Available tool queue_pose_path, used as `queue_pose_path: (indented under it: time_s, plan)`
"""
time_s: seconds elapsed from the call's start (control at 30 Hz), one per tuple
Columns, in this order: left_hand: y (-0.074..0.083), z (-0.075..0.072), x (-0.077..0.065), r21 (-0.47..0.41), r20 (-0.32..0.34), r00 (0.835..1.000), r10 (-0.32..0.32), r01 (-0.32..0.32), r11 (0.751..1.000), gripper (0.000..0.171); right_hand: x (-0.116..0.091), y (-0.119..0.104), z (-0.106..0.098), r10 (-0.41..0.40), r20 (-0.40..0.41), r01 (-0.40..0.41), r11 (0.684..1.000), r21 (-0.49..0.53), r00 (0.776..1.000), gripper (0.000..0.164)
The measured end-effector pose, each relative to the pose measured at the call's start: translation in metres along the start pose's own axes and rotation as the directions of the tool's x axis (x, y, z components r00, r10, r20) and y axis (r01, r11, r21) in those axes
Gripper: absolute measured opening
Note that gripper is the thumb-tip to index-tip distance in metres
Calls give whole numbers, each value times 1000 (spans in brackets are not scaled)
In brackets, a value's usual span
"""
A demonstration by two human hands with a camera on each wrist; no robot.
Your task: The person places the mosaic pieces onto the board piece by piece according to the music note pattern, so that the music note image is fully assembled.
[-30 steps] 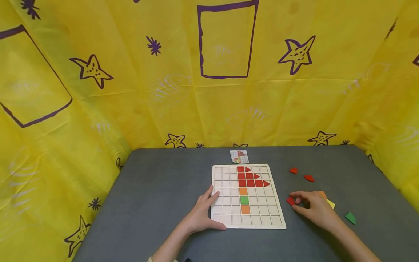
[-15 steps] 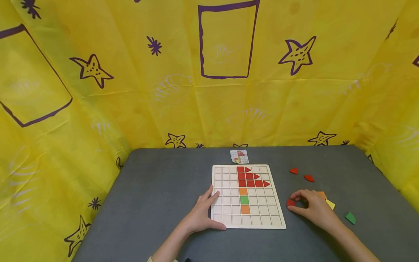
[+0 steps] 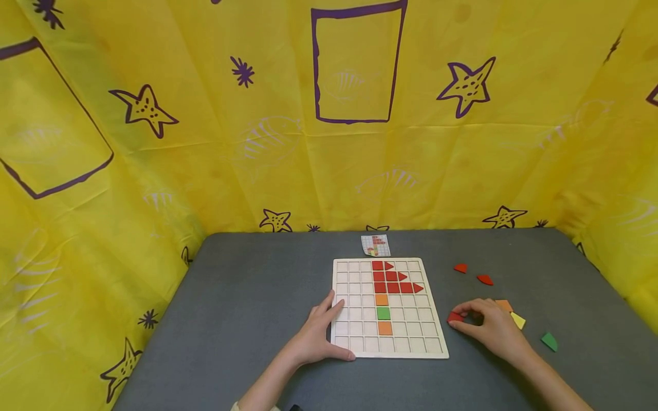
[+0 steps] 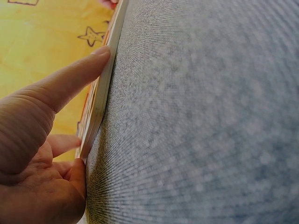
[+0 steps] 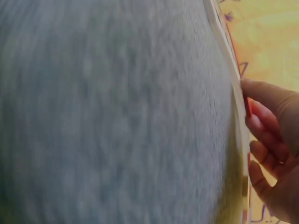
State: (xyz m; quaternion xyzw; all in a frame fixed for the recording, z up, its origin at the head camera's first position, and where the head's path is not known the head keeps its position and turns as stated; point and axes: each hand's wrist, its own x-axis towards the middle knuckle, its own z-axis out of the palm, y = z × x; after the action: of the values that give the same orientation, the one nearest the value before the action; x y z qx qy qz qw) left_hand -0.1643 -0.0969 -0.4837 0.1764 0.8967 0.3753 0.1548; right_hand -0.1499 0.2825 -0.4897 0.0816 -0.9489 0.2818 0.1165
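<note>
A white square board (image 3: 360, 345) with a grid of cells lies on the table. My left hand (image 3: 315, 338) spans its near left corner, thumb along the front edge and fingertips at the left edge; the left wrist view shows the thumb (image 4: 74, 79) stretched straight against the board's side. Beyond the board's right edge, my right hand (image 3: 490, 328) pinches a small flat red piece (image 3: 454, 317) between thumb and fingers. Only a thin edge of that red piece (image 5: 248, 107) shows in the right wrist view. Red squares (image 3: 393, 287) and triangles, two orange squares (image 3: 385, 328) and a green square (image 3: 383, 313) fill some cells.
A small pattern card (image 3: 376, 245) lies behind the board. Two red rounded pieces (image 3: 460, 268) sit at the right. An orange piece (image 3: 505, 306) and a yellow piece (image 3: 518, 321) are partly behind my right hand; a green quarter-round piece (image 3: 549, 341) lies farther right.
The red piece has turned between my right fingers and shifted slightly left, and the fingers have closed in on it. My left hand and the board stay in place.
</note>
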Motion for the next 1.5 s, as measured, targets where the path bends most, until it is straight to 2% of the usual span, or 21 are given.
queue_pose_path:
  time_s: [0.1,0.23,0.33,0.47,0.6,0.7,0.77,0.83,0.9,1.0,1.17,1.4,1.5]
  plan:
    - [-1,0,0,2,2,1000,0,0,1000,110,1,-7,2,68,19,-69,996,57,998,21]
    - [-2,0,0,3,3,1000,0,0,1000,110,2,-23,7,153,83,-165,974,156,985,28]
    - [-2,0,0,2,5,1000,0,0,1000,110,2,-36,13,166,109,-187,956,224,980,29]
    - [-2,1,1,0,7,1000,3,-3,1000,110,1,-53,25,133,129,-167,937,306,983,25]
    - [-2,0,0,-1,5,1000,5,-5,1000,110,0,-70,39,42,141,-89,934,346,989,23]
    - [-2,0,0,0,4,1000,4,-4,1000,110,-2,-78,50,-94,111,53,943,328,989,22]
    - [-2,0,0,1,4,1000,2,-2,1000,110,-2,-82,56,-202,79,171,940,297,976,21]
    - [-1,0,0,1,5,1000,-1,1,1000,110,-3,-85,60,-299,49,277,925,260,953,21]
    - [-1,0,0,-1,7,1000,-3,3,1000,109,-4,-87,64,-363,30,347,908,236,931,22]
    - [-1,0,0,-3,6,1000,-1,1,1000,109,-4,-89,65,-398,26,384,897,218,917,22]
    - [-1,0,1,1,3,1000,4,-4,1000,109,-3,-89,63,-407,44,387,893,230,913,22]
    - [-1,0,1,0,6,1000,-1,1,1000,109,-3,-87,63,-477,16,456,850,265,879,21]
    - [-1,0,1,-3,4,1000,1,-1,1000,109,-2,-88,64,-473,23,452,853,262,881,21]
